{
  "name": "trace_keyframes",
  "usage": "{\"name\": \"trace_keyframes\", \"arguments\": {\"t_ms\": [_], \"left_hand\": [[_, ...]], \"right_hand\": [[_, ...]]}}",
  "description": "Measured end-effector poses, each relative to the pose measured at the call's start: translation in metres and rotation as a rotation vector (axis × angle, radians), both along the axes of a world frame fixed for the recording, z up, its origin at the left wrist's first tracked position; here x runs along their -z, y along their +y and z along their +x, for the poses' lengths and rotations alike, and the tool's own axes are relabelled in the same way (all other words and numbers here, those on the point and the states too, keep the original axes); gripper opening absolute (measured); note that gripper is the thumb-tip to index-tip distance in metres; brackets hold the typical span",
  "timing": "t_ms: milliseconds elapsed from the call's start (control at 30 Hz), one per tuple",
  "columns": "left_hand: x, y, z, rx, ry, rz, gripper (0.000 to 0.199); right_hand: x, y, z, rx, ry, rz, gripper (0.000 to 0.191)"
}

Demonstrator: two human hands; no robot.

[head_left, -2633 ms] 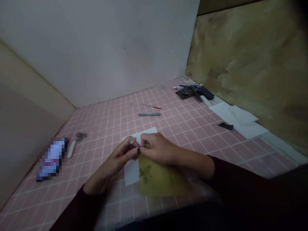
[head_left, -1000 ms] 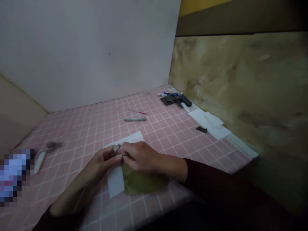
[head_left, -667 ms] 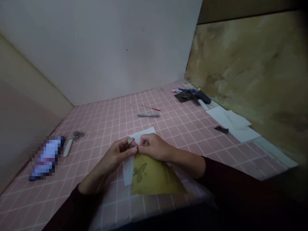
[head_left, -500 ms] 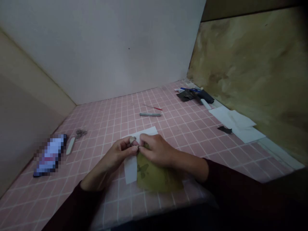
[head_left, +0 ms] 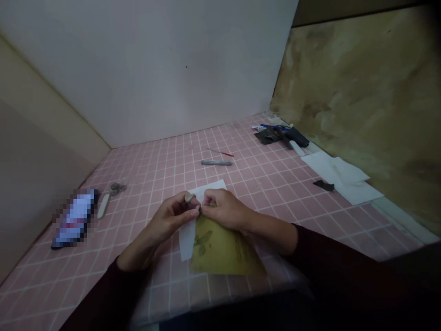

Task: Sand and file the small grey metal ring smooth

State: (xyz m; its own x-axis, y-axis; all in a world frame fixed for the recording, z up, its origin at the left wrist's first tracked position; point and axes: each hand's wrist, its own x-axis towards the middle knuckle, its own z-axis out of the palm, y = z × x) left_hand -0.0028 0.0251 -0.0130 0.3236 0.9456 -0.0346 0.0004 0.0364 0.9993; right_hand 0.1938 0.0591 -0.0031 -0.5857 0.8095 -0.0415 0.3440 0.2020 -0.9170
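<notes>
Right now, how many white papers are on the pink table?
3 that I can see: one sheet beneath the left hand and yellow sheet, a larger sheet at the right by the wall, and a smaller one overlapping it. More could be hidden underneath.

yellow sheet (head_left: 222,255) swung slightly left, dark print (head_left: 204,241) clearer

Seen at 12 o'clock: gray rod (head_left: 216,162), red-ended tool (head_left: 225,154) just beyond; 2: dark pile (head_left: 268,135); 3: white sheets (head_left: 351,186), dark scrap (head_left: 324,185); 9: pixelated item (head_left: 74,218), white strip (head_left: 103,206).
</notes>
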Motion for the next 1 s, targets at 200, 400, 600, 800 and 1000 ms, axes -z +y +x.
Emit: {"name": "trace_keyframes", "arguments": {"t_ms": [200,400,600,800,1000], "left_hand": [[0.0057,0.0015,-0.0001,0.058,0.040,-0.072,0.018],[0.0004,-0.0002,-0.0004,0.039,0.070,0.060,0.015],[0.0041,-0.0003,0.0017,0.046,0.066,-0.007,0.016],[0.0043,-0.0008,-0.0005,0.040,0.072,0.053,0.013],[0.0061,0.0006,0.0007,0.056,0.042,0.029,0.015]], "right_hand": [[0.0024,-0.0002,0.0014,-0.030,-0.025,0.140,0.012],[-0.0001,0.0030,0.0016,-0.026,0.008,-0.014,0.013],[-0.0010,0.0014,0.0013,-0.026,0.019,-0.023,0.013],[0.0017,0.0026,0.0002,-0.013,0.017,0.043,0.012],[-0.0009,0.0041,0.0016,-0.018,0.012,-0.105,0.014]]}}
